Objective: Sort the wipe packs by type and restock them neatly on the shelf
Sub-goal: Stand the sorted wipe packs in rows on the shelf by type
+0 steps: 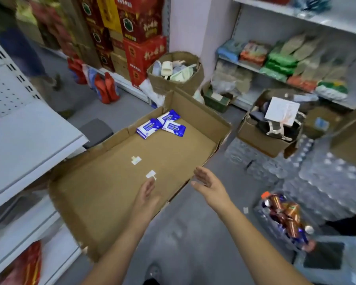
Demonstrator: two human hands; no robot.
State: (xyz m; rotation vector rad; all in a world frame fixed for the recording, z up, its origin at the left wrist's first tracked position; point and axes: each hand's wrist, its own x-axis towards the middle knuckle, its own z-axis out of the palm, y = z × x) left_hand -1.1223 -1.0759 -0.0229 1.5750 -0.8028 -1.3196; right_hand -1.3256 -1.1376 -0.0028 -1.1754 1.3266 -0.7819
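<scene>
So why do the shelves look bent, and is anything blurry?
Head view: the wide-angle lens bows the left shelf and the frame edges; the goods at top left are smeared with blur; print on the wipe packs is too soft to read; lighting is flat, without harsh shadows or glare.

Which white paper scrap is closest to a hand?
The white scrap right beside the left hand, nearly touching it. The other scrap lies farther up the cardboard tray.

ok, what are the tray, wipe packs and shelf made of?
Tray: brown corrugated cardboard, matte, creased flaps. Wipe packs: likely soft plastic film, blue-and-white print, slight sheen. Shelf: looks like white painted metal, perforated back panel.
</scene>
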